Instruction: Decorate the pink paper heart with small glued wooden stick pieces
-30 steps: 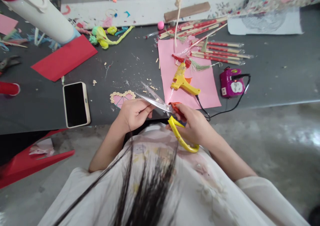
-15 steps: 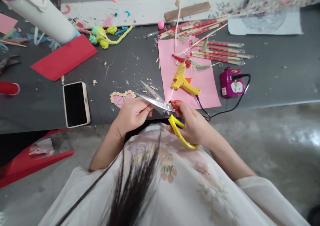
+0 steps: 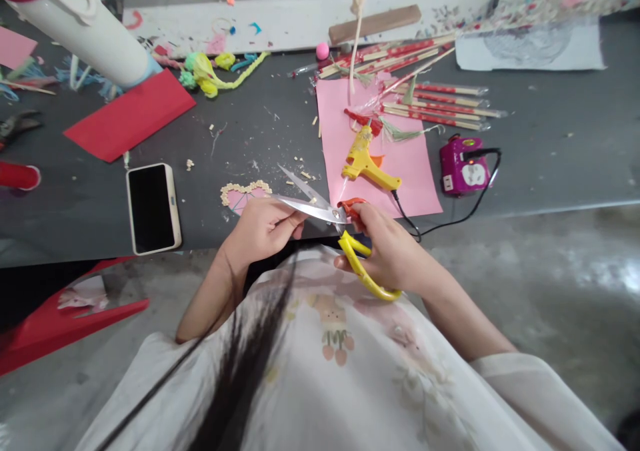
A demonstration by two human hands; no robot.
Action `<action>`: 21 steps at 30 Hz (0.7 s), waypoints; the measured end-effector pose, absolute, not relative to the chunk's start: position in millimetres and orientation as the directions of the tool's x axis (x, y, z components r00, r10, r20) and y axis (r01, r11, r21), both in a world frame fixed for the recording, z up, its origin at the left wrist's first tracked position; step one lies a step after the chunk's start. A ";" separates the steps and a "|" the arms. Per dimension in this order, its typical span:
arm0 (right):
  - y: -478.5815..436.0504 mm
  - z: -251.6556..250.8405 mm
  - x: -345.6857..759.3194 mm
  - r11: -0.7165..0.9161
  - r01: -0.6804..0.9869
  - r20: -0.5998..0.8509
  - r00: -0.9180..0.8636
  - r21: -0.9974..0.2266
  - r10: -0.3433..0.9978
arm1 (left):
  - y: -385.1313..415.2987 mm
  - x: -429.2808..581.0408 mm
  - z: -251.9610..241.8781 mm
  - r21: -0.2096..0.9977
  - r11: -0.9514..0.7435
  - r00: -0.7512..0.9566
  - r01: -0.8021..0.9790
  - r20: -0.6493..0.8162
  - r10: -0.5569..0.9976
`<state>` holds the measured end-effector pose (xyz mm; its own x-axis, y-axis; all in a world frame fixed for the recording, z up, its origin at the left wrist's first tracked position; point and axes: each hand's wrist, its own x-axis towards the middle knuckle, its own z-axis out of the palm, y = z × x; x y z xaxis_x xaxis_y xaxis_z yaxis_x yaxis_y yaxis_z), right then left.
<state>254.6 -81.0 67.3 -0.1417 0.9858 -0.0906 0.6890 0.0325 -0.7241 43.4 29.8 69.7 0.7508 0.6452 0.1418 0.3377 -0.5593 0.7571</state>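
Note:
In my right hand [image 3: 387, 248] is a pair of scissors [image 3: 311, 206] with one yellow and one orange-red handle; the blades are spread apart and point left. My left hand [image 3: 265, 230] is closed in a pinch beside the lower blade, and whatever sits between thumb and fingers is too small or hidden to make out. Just beyond the left knuckles lies a pink heart-shaped piece [image 3: 242, 196], edged with small pale bits and marked with dark lines. Its lower part is hidden by the hand. Loose pale bits [image 3: 306, 175] are scattered past the blades.
A yellow glue gun [image 3: 367, 159] lies on pink paper [image 3: 420, 194], its cord running to a purple box [image 3: 464, 164]. Red-wrapped chopsticks [image 3: 435, 114] lie behind. To the left are a phone [image 3: 153, 208], a red envelope [image 3: 130, 114] and a white bottle [image 3: 95, 31].
The scissors have tilted slightly and their blades stand a little wider apart. My right hand has shifted slightly; my left hand stays nearly in place, still pinching.

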 end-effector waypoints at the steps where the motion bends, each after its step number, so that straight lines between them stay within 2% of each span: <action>1: -80.8 67.5 254.4 0.021 0.686 -0.097 -0.133 -0.728 0.986 | 29.8 43.7 70.1 0.753 -0.566 0.752 0.336 0.148 0.643; 11: -78.2 74.2 251.8 -0.142 0.652 -0.261 -0.090 -0.745 0.961 | 28.9 45.4 71.3 0.762 -0.560 0.755 0.326 0.147 0.639; 21: -74.5 75.3 246.4 -0.142 0.760 -0.216 0.001 -0.634 0.976 | 27.1 45.7 69.9 0.742 -0.577 0.741 0.341 0.166 0.650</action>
